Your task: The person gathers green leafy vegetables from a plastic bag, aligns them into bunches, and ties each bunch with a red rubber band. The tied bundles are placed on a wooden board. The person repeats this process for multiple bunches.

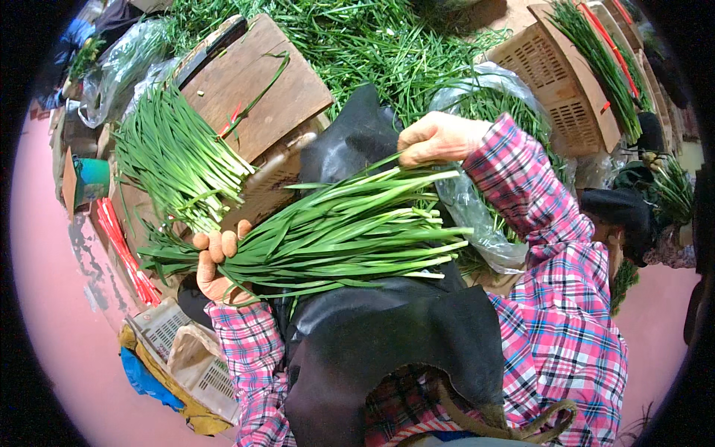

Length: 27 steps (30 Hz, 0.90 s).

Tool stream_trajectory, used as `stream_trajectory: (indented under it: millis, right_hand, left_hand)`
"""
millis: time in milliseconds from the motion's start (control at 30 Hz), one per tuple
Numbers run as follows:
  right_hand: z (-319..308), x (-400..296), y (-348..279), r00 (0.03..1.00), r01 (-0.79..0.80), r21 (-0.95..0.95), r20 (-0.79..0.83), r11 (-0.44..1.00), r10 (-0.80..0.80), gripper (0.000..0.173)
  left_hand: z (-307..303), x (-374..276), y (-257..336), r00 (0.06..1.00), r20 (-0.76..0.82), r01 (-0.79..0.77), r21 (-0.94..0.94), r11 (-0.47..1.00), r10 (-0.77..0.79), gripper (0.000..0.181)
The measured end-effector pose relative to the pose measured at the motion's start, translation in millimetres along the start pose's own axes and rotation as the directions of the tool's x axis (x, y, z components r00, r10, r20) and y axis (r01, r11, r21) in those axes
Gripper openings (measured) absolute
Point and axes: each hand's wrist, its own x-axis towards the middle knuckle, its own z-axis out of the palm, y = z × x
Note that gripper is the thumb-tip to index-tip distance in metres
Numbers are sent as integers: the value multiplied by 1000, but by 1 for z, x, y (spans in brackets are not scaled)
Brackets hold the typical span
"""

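My left hand (218,268) grips a loose bundle of garlic chives (346,234) by its leafy end. The bundle fans out to the right across my black apron (391,329), its pale cut stems at the right. Above those stems, my right hand (438,139) has thumb and fingers pinched on a thin green chive stalk (385,163). A second bunch of chives (179,151) lies to the upper left, on the edge of a wooden board (257,84). Its stem ends point down toward my left hand.
Loose chive leaves (357,39) heap beyond the board. A clear plastic bag (497,246) of greens lies at the right. Red ties (127,254) and a plastic basket (195,357) are on the left. Another crate (536,78) stands at the upper right, chives on its board.
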Motion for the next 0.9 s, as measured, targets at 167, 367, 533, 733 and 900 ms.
stream_trajectory:
  millis: [167,367,533,733,900]
  right_hand:
    - [-58,8,48,779,-36,-267,-611,963,-140,30]
    - [-57,0,49,774,33,-470,-547,882,-320,53]
    - [0,12,16,996,87,-167,32,982,-83,29]
    - [-41,30,28,985,52,101,-171,994,-34,25]
    - [-20,35,11,963,208,294,105,933,-248,41]
  left_hand:
    - [-9,-13,-2,980,-195,28,-89,996,-45,13]
    - [-16,-19,0,988,-153,17,-43,999,-23,17]
    - [-21,-21,-3,974,-222,51,26,998,-44,15]
    - [-32,-37,-10,977,-167,140,40,989,-132,19]
    - [-37,-36,-10,984,-94,151,14,988,-149,18]
